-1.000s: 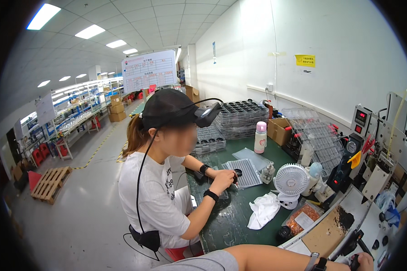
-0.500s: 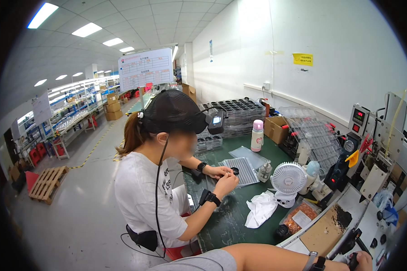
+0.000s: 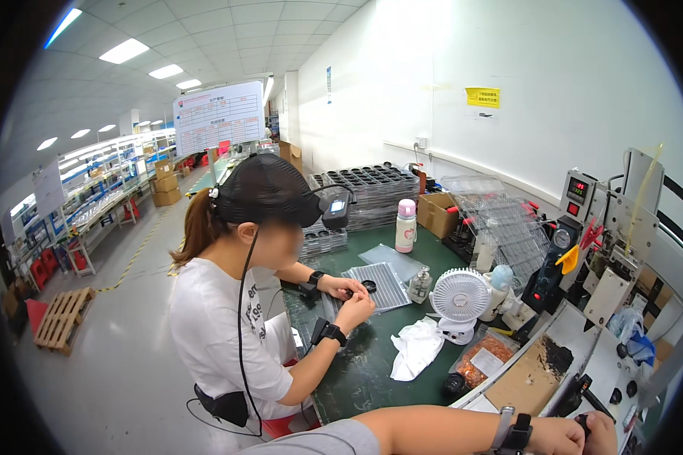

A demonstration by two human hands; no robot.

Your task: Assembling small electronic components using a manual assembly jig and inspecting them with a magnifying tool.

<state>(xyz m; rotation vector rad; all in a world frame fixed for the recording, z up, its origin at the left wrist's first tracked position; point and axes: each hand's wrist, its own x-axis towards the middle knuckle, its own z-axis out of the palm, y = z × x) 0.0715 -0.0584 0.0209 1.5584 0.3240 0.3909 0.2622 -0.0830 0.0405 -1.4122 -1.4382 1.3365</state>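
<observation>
My left hand (image 3: 558, 437), a watch and a band on its wrist, is closed at the lower right edge of the picture. Between it and my right hand (image 3: 602, 435) is a small black part (image 3: 582, 425), partly covered by fingers. My right hand is cut off by the dark rim, its fingers bent in against the part. Just beyond the hands, a black lever-like handle (image 3: 578, 394) rises from the light machine bed. Small black round pieces (image 3: 615, 396) lie on that bed.
Across the green table (image 3: 357, 390) a co-worker (image 3: 228, 326) handles a small dark piece. A white fan (image 3: 461, 297), a white cloth (image 3: 417, 350), a bag of orange bits (image 3: 484, 356), a cardboard sheet (image 3: 517, 385) and a press machine (image 3: 611, 292) stand or lie nearby.
The view has turned right, so the scene sits further left. My hands have come together around the small black part, beside the black handle. The co-worker's hands stay in nearly the same place.
</observation>
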